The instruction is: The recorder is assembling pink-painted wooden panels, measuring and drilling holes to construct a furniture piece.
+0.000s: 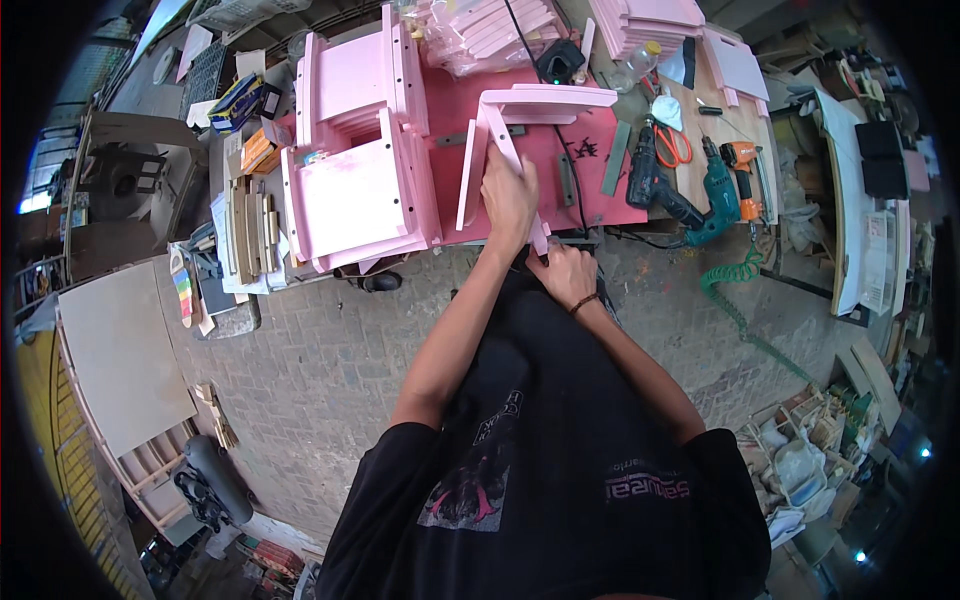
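A pink wooden frame (pixel 550 97) of joined boards stands at the table's front edge, one slat pointing toward my body. My left hand (pixel 510 205) is wrapped round its middle board. Close against my shirt, my right hand (pixel 566 273) is closed at the near end of that board; what its fingers hold is hidden. Beneath the frame lies a red work surface (pixel 455 90) with dark screws (pixel 587 148) scattered on it and a grey-green strip (pixel 615 158) to the right.
Stacked pink panels (pixel 355 200) fill the table's left part. Right of the red surface lie a black drill (pixel 650 180), a teal drill (pixel 718 190), an orange air tool (pixel 744 165) and orange-handled scissors (pixel 673 145). A green coiled hose (pixel 735 300) hangs down to the brick floor (pixel 300 370).
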